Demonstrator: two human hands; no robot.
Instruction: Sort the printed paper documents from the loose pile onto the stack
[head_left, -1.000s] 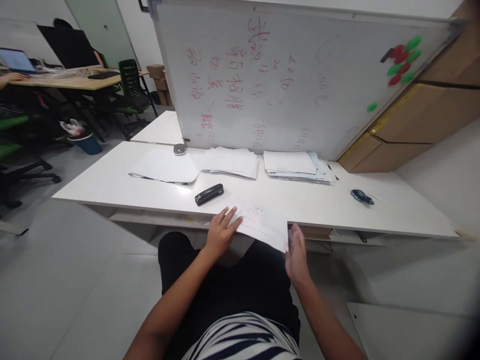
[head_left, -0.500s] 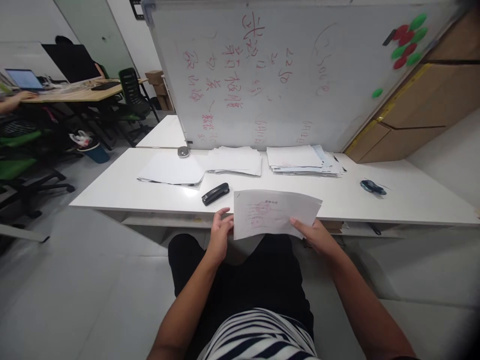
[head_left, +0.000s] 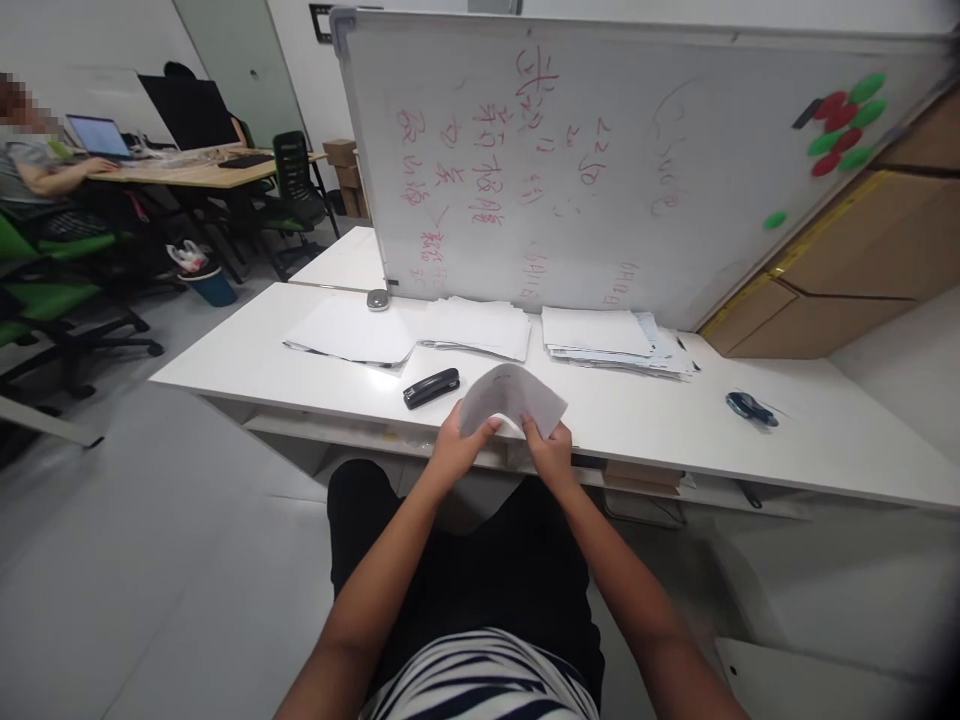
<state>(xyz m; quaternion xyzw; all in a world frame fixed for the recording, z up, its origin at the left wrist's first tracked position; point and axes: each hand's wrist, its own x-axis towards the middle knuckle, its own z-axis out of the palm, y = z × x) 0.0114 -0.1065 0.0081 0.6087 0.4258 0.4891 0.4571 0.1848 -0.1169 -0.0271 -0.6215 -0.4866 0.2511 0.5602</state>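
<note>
Head view: left hand [head_left: 453, 447], right hand [head_left: 552, 455] clamped on bent paper [head_left: 504, 387] near stapler [head_left: 431, 388].

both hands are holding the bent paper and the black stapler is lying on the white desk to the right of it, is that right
Not quite: the head view shows the black stapler to the left of the bent paper. The left hand and right hand do hold the paper, and the stapler does lie on the white desk.
</note>
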